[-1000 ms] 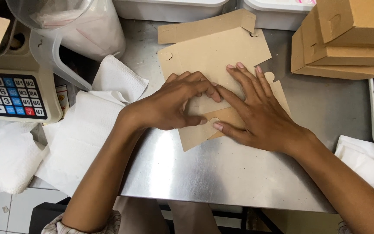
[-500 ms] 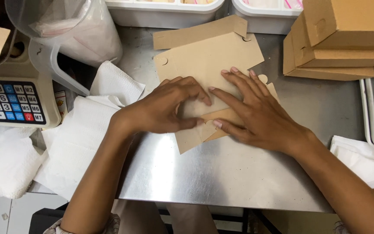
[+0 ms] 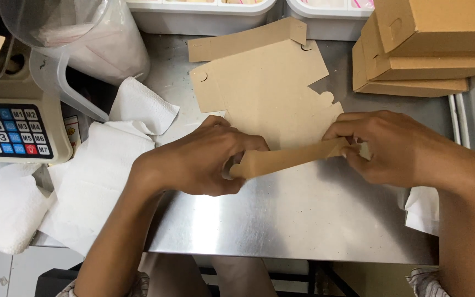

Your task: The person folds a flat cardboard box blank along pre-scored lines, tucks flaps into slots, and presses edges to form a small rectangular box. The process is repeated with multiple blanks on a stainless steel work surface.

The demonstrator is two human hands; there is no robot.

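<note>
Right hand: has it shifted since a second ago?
Yes. The right hand slid rightward along the cardboard sheet, toward the stacked boxes.

Flat brown cardboard box blank [image 3: 270, 93], near flap folded up

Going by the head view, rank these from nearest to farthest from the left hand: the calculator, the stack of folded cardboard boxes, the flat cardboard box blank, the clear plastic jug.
From the left hand:
1. Flat cardboard box blank: in its grip, lying just ahead of it.
2. Clear plastic jug: back left, behind the white paper.
3. Calculator: far left edge.
4. Stack of folded cardboard boxes: back right corner, beyond the right hand.
</note>
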